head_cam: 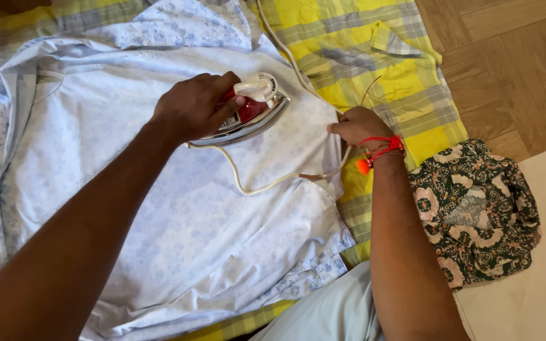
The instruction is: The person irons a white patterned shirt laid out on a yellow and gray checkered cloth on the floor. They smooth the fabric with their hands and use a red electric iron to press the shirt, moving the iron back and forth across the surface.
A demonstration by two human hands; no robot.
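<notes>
Two hands at work over a pale blue floral garment (178, 208), spread flat on a yellow and grey checked cloth (374, 57) that covers the floor. Left hand (192, 106) wrapped around the handle of a red and white electric iron (251, 108), grip closed tight on it, fingers curled over the top. Iron resting soleplate-down on the garment, near its right edge and toward the far side of the cloth, nose pointing to the right. White cord (266, 184) looping from the heel of the iron across the fabric, then running up past the right hand toward the far edge of the cloth. Right hand (356, 125) at the garment's right edge, fingers drawn in; grip apparently pinching the fabric, perhaps the cord too, though hard to tell from this angle. Red thread bracelet (380, 148) with an orange bead around the right wrist. Crumpled dark green patterned fabric (475, 208) lying just beside the right forearm, off the right edge of the checked cloth, partly on wooden parquet floor (513, 69).
</notes>
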